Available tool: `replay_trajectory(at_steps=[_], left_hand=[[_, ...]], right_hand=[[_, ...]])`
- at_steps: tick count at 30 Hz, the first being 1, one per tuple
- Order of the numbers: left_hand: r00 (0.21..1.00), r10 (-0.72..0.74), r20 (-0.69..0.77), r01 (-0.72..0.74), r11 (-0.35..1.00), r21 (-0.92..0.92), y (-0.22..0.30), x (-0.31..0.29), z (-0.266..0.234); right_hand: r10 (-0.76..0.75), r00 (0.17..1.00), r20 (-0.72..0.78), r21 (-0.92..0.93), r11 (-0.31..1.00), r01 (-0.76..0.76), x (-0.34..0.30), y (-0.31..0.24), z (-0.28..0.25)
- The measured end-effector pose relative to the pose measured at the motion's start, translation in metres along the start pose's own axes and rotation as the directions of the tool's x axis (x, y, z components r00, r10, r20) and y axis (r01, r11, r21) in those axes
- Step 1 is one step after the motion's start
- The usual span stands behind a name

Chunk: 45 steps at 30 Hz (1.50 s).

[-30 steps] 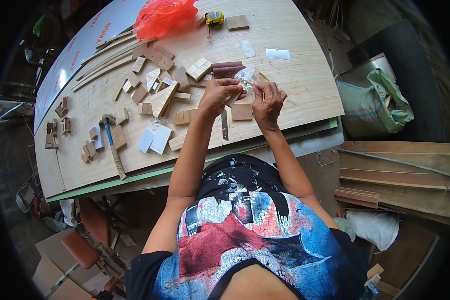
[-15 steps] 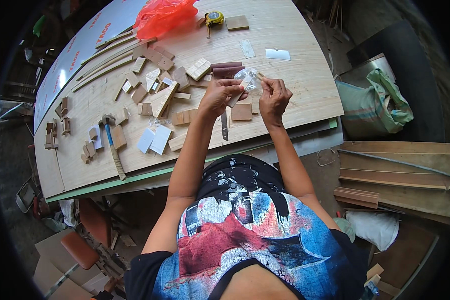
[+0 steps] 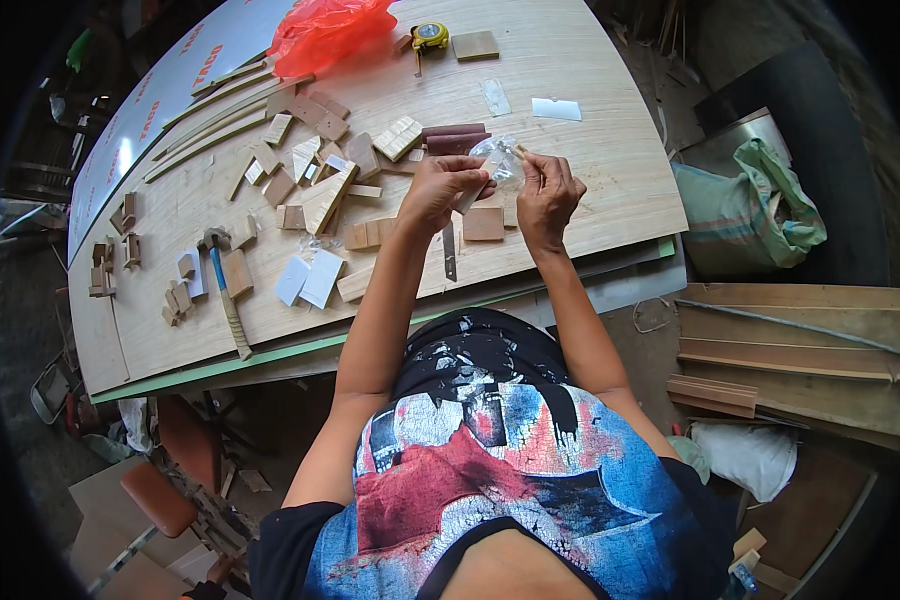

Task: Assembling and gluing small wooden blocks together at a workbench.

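Observation:
My left hand point(image 3: 442, 192) is closed, pinching a small flat wood piece point(image 3: 467, 199) between thumb and fingers. Just to its right, my right hand point(image 3: 550, 200) is closed too, its fingertips on a thin, light-coloured stick point(image 3: 519, 150), too small to make out fully. Crumpled clear plastic point(image 3: 505, 165) shows between the hands. Below them on the worktable lie a square wood block point(image 3: 484, 224) and a dark flat metal strip point(image 3: 450, 252). Two dark red-brown rolls point(image 3: 454, 134) lie beyond my left hand.
Several wood offcuts point(image 3: 322, 200) are scattered leftward on the table. A hammer point(image 3: 226, 295) lies near the front edge, beside white cards point(image 3: 320, 278). At the back are a red plastic bag point(image 3: 335, 35) and a yellow tape measure point(image 3: 429, 38). A sack point(image 3: 735, 225) stands right of the table.
Both hands stay almost in place. The small stick at my right fingertips has shifted very slightly; nothing on the table has moved.

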State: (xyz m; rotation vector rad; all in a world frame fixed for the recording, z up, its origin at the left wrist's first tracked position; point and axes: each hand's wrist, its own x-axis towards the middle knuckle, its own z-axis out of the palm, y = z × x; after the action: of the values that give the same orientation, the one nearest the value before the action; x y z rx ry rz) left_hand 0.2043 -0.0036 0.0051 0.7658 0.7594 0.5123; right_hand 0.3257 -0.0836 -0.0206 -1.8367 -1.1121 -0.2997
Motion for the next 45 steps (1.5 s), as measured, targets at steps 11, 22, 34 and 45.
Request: replay_trajectory(at_steps=[11, 22, 34, 45], left_hand=[[1.000, 0.006, -0.004, -0.006, 1.000, 0.012, 0.002, -0.001, 0.001], [1.000, -0.001, -0.013, 0.001, 1.000, -0.004, 0.001, 0.000, -0.001], [1.000, 0.023, -0.015, -0.024, 0.998, -0.056, -0.002, 0.006, -0.002], [1.000, 0.008, 0.001, -0.008, 1.000, -0.002, -0.004, 0.004, -0.007]], right_hand=[[-0.002, 1.000, -0.031, -0.031, 1.000, 0.001, 0.003, 0.003, 0.001], [0.006, 1.000, 0.001, -0.004, 1.000, -0.006, 0.002, 0.006, 0.001], [-0.060, 0.996, 0.068, 0.021, 0.998, 0.059, -0.005, -0.008, -0.001], [-0.033, 0.996, 0.089, 0.021, 0.999, 0.032, -0.009, -0.002, -0.002]])
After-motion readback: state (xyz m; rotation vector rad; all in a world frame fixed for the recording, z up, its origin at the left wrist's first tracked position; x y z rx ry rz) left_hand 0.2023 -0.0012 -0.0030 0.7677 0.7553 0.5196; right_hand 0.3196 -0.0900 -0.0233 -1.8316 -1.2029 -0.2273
